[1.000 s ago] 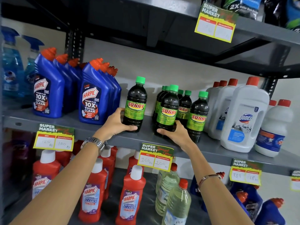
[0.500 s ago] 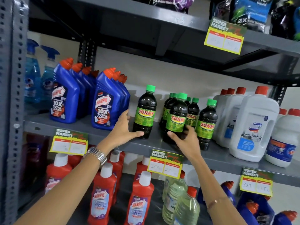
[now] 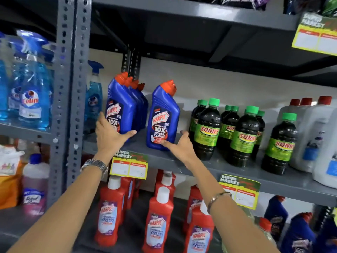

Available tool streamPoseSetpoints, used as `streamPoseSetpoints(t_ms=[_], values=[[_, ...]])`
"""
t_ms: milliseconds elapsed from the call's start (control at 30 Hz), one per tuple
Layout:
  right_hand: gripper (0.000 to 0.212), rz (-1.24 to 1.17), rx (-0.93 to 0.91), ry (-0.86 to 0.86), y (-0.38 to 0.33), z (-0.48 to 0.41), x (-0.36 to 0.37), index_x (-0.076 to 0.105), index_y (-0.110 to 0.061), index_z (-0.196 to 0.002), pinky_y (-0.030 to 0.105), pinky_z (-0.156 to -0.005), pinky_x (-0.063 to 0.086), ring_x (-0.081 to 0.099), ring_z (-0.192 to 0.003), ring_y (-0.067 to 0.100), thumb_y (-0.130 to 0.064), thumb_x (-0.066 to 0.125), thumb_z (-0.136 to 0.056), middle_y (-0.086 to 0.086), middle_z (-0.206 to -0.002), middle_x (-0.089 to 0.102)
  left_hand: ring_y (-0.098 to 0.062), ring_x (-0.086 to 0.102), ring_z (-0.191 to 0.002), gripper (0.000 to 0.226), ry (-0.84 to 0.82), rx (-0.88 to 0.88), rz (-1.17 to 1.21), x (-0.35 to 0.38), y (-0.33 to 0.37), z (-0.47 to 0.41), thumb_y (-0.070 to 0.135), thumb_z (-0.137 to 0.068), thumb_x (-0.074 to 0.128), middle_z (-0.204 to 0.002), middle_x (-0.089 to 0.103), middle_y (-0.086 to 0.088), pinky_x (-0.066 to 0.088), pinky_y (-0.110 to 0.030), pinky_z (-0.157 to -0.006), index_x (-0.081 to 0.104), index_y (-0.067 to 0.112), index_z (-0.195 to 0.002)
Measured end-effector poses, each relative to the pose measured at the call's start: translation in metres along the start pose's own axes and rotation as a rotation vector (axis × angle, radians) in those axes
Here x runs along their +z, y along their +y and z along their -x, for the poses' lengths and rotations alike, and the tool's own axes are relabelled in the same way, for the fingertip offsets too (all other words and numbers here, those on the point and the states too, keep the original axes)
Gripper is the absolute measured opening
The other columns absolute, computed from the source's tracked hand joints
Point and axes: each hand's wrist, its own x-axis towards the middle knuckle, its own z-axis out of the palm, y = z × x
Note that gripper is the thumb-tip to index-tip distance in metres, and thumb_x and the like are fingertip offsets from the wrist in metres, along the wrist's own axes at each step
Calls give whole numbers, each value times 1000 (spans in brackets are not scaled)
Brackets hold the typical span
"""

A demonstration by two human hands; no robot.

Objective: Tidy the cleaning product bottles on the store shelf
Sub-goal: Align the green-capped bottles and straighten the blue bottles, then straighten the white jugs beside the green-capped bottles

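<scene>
The lone blue Harpic bottle (image 3: 163,116) stands upright on the middle shelf (image 3: 237,172), between its blue row (image 3: 125,106) and the dark Sunny bottles (image 3: 207,128); it looks full, rigid and slick, best gripped low around its flat sides. The right hand (image 3: 179,146) is spread, fingertips at its base, while the left hand (image 3: 111,136), also spread, fronts the row.

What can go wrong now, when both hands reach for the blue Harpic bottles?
1. The right hand touches the low part of the single Harpic bottle; a push there may tip this tall bottle.
2. That bottle stands near the shelf edge, so it could fall.
3. The right arm is close to the Sunny bottles and may knock them.
</scene>
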Motion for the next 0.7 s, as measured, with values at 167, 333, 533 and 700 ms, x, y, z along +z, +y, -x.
streamPoseSetpoints(t_ms=[167,333,533,700], values=[[70,-104,0,-11,3,-11,8,36,-8,-132,38,-97,47,56,-115,25,-25,75,-76,10,-130,56,-41,25,-134,122,-125,-41,-72,-1,-5,-13,37,-65,83,-149,19,-27,27,-50,-108,1,-1,-147],[61,-138,-9,-46,6,-15,8,35,-5,-131,40,-98,46,55,-106,22,-15,69,-81,14,-125,55,-43,35,-128,110,-140,-40,-104,-8,-5,-12,40,-68,80,-143,28,-29,33,-48,-102,13,0,-145],[60,-184,-2,-77,8,-18,8,33,-7,-134,37,-96,47,55,-110,24,-12,66,-84,15,-128,53,-41,38,-126,106,-108,-41,-82,-9,-6,-11,38,-66,82,-138,35,-27,35,-49,-101,19,2,-143],[61,-132,-30,-50,6,-12,8,34,-7,-134,29,-88,47,56,-104,19,-20,67,-84,12,-129,54,-41,40,-124,108,-53,-64,-6,-6,-5,-8,38,-64,84,-139,35,-26,38,-51,-100,19,3,-144]])
